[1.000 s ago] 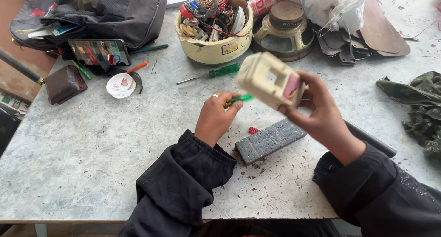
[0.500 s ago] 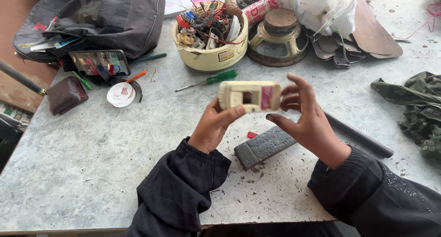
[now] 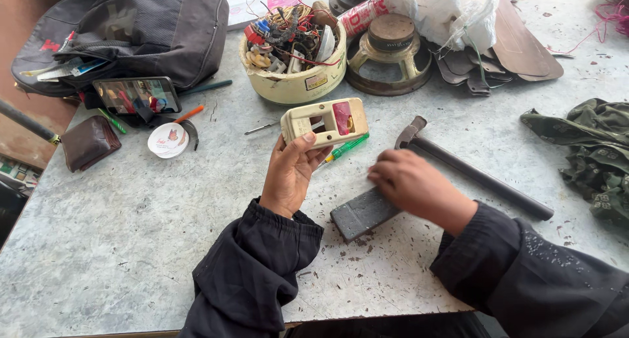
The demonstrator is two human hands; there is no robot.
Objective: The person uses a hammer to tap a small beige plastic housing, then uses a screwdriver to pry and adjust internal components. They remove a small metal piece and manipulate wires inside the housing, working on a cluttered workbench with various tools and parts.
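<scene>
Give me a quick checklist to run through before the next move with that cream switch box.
1. Left hand grips the cream switch box clear of the table: ok.
2. Right hand free to work: not ok, it rests on the grey block.
3. Green screwdriver within reach, lying beside the box: ok.
4. Hammer flat on the table, not near the edge: ok.
5. Loose screws or parts of the box accounted for: cannot tell.
</scene>
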